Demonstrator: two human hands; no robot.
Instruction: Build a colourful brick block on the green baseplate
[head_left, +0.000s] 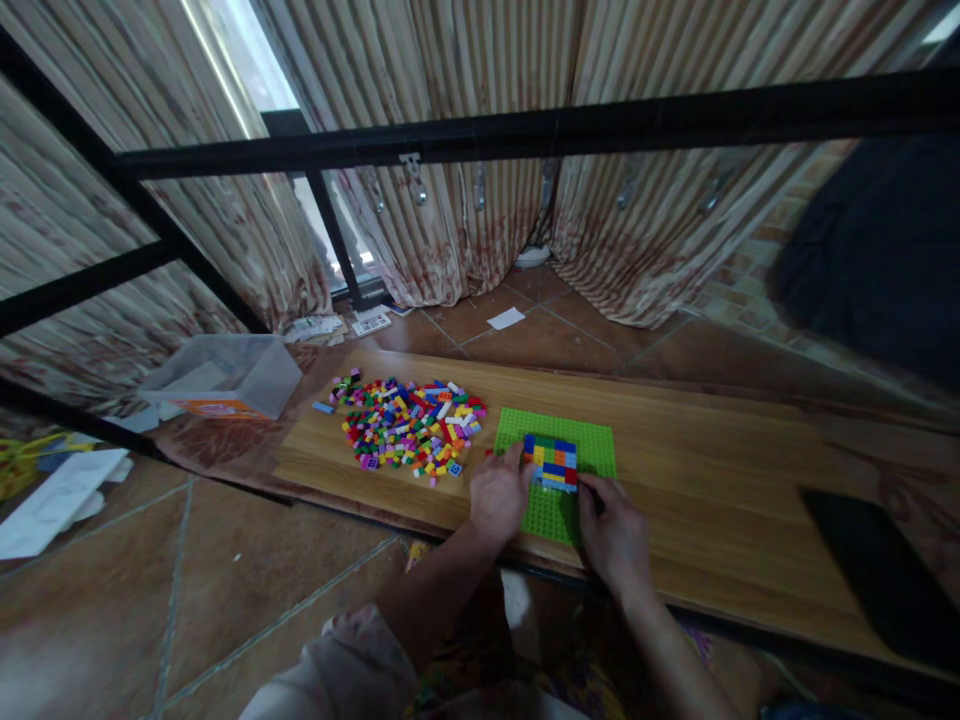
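A green studded baseplate (555, 520) lies on the wooden board in front of me. On it sits a low block of toy bricks (551, 463) in blue, yellow, red, green and orange. My left hand (499, 494) is at the block's left side, its fingers bent against that edge. At the lower right corner, my right hand (616, 532) has thumb and index finger closed on the edge of the block. Whether either hand also holds a single loose brick is hidden by the fingers. Left of the baseplate spreads a pile of loose toy bricks (409, 425).
The wooden board (697, 480) carries a dark flat object (877, 570) at its right end. A clear plastic box (255, 375) stands beyond the left end. Black metal bars (480, 135) cross in front of striped curtains. A white paper (506, 318) lies on the tiled floor.
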